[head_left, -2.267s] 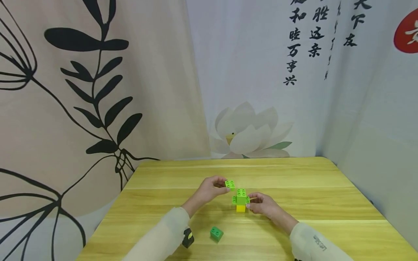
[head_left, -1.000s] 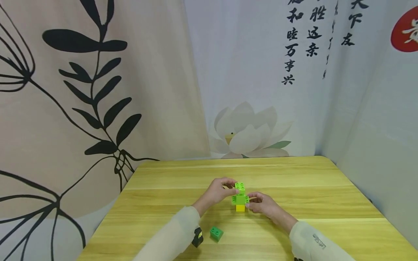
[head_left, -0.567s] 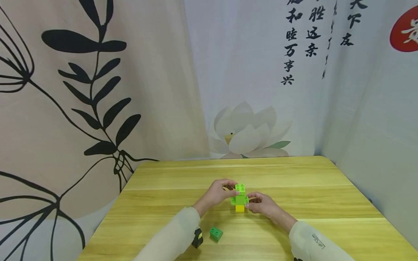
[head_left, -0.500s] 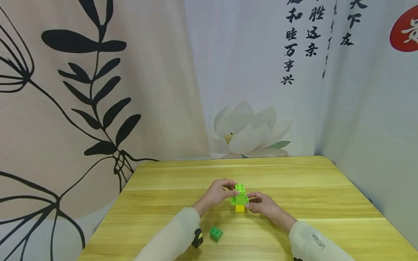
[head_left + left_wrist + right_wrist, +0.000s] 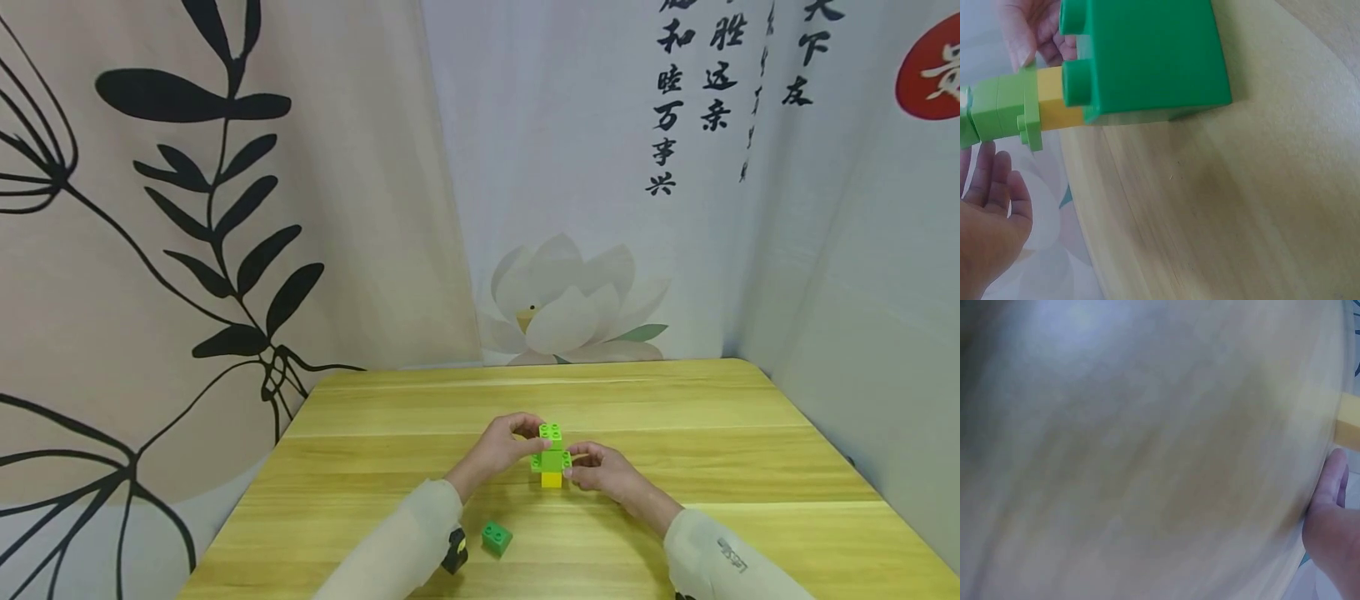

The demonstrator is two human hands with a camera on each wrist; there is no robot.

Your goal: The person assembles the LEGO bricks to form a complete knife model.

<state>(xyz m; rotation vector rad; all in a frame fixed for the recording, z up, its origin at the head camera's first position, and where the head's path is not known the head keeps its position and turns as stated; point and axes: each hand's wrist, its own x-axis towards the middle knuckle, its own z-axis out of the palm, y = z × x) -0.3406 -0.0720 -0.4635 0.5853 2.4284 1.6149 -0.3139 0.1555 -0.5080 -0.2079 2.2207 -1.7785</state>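
A small tower of toy building bricks stands on the table. Its base is a yellow brick (image 5: 551, 480), above which a lime green plate (image 5: 536, 463) juts out on both sides under a lime brick (image 5: 552, 461). Another lime brick (image 5: 551, 432) tops the tower, pinched at its left side by my left hand (image 5: 501, 446). Whether it is fully pressed on, I cannot tell. My right hand (image 5: 604, 473) pinches the plate's right end with thumb and fingers. The left wrist view shows both hands at the tower; in the right wrist view only the yellow brick (image 5: 1349, 422) shows beside the right hand.
A dark green brick (image 5: 497, 538) lies on the wooden table (image 5: 360, 467) near my left sleeve, large in the left wrist view. A black wrist device (image 5: 454, 550) sits at the left cuff. Printed curtains (image 5: 375, 208) hang behind and to the right of the table.
My left hand has moved right and slightly down, bringing the lime brick onto the top of the tower. During the last half second little differs. My right hand has stayed at the plate.
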